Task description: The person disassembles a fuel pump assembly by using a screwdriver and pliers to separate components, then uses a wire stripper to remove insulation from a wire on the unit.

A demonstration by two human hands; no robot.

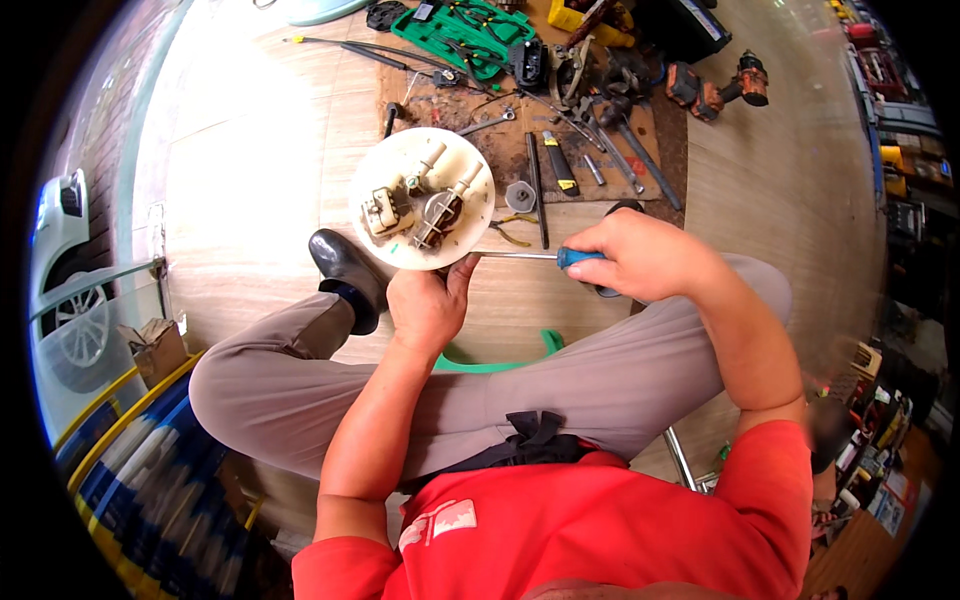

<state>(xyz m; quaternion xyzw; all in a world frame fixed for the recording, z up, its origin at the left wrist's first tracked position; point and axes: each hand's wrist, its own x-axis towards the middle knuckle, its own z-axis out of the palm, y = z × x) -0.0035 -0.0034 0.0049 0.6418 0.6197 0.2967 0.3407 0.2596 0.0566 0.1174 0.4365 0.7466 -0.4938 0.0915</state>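
My left hand (430, 305) is closed around a part below the near edge of a round off-white plastic fuel pump module (385, 158). Two pipe stubs and a square connector stand on its disc-shaped top; what lies beneath the disc is hidden. In my right hand (645, 250) is a screwdriver (525, 256), gripped by its blue handle. The metal shaft points left, and its tip meets the module's near rim beside my left thumb. Whether the tip sits in a gap there is hidden.
Beyond the module, a stained cardboard sheet (640, 130) carries a utility knife (560, 162), pliers (512, 235), a small translucent cup (520, 196), a wrench (487, 122) and several rods. A green tool case (420, 35) and a cordless drill (745, 82) lie farther off. My knees flank the work.
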